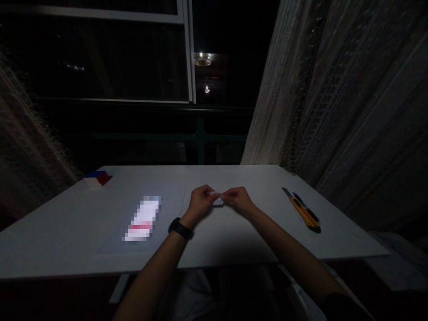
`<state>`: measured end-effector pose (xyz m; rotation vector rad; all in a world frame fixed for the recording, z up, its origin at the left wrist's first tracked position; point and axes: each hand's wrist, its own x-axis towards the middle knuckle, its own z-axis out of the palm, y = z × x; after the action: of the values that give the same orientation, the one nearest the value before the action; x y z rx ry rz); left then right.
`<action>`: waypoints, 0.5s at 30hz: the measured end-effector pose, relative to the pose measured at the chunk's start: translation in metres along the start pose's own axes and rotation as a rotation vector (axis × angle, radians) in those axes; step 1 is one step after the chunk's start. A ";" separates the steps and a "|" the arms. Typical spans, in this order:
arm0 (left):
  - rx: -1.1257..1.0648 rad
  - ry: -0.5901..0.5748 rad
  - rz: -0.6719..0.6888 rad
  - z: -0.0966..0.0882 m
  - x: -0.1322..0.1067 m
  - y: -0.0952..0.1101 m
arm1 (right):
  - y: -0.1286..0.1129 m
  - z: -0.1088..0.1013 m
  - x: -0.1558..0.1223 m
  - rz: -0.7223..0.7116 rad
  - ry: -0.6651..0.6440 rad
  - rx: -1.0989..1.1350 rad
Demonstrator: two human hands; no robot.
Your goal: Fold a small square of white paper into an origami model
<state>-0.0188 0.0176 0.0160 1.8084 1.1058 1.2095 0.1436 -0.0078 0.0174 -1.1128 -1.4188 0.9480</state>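
Over the middle of the white table (234, 178), a small white piece of paper (218, 202) is pinched between my two hands. My left hand (201, 203), with a dark watch (180, 228) on its wrist, closes thumb and fingers on the paper's left side. From the other side, my right hand (239, 200) grips its right edge, fingertips pressed together. The two thumbs nearly meet on top of it. Shadow and fingers hide part of the paper, so I cannot tell how it is folded.
A lit, blurred-out phone (143, 218) lies on a large paper sheet (112, 238) to the left. Behind it sits a coloured cube (96, 179). On the right are a yellow box cutter (302, 211) and a dark pen (306, 207). Curtains (267, 111) flank the window.
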 end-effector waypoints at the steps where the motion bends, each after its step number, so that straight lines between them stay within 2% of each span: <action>1: 0.008 -0.006 0.003 0.000 0.000 -0.001 | 0.000 0.000 0.000 0.001 -0.003 -0.017; 8: 0.000 0.011 0.001 0.000 0.000 -0.001 | 0.000 0.002 0.000 -0.022 -0.008 -0.086; 15: -0.046 0.064 -0.020 -0.001 0.003 -0.002 | -0.001 0.002 0.000 0.009 0.015 0.036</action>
<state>-0.0195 0.0215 0.0158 1.7311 1.1195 1.2784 0.1413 -0.0084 0.0176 -1.0987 -1.3805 0.9659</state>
